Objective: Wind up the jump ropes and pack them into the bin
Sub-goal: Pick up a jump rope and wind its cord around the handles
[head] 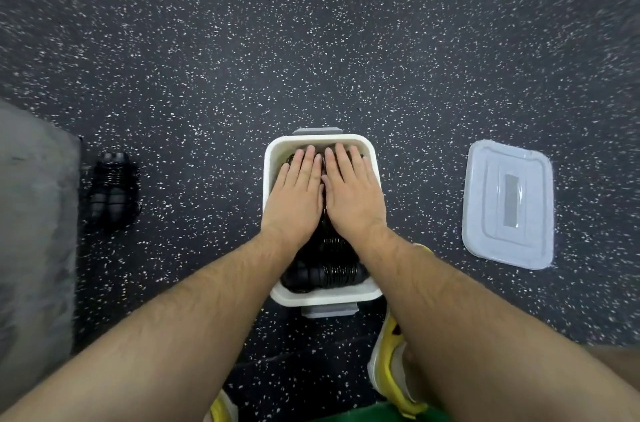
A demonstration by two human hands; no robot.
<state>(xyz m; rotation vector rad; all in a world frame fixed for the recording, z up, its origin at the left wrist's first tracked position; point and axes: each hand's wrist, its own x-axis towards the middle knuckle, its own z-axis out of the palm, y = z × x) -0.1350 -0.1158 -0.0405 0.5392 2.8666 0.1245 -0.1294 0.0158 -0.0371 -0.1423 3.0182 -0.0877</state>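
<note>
Hands (323, 193) flat on jump ropes (329, 271) in the bin (346, 139)

You have both palms pressed down on the contents of the white bin, which stands on the dark speckled floor (311, 41) directly in front of you. Your left hand (294, 195) and right hand (355, 195) lie side by side over the far half of the bin, thumbs meeting in the middle. Your fingers are straight and held close together, tips reaching almost to the far wall; they curl around nothing.

The wound black jump ropes fill the bin beneath your palms. Their coils and rounded handle ends show in the near half, between your wrists. Grey latches stick out from the bin's far end (318, 131) and near end (329, 311).

One loose jump rope (112, 193), also wound and black, lies on the floor well to your left, just beside the edge of a grey mat (34, 214). It is blurred, so you cannot tell its details.

The pale lid (507, 203) lies flat on the floor to your right, apart from the bin, with a grey strip down its middle. Your yellow shoe (388, 366) shows below your right forearm, near the bin's near corner.
</note>
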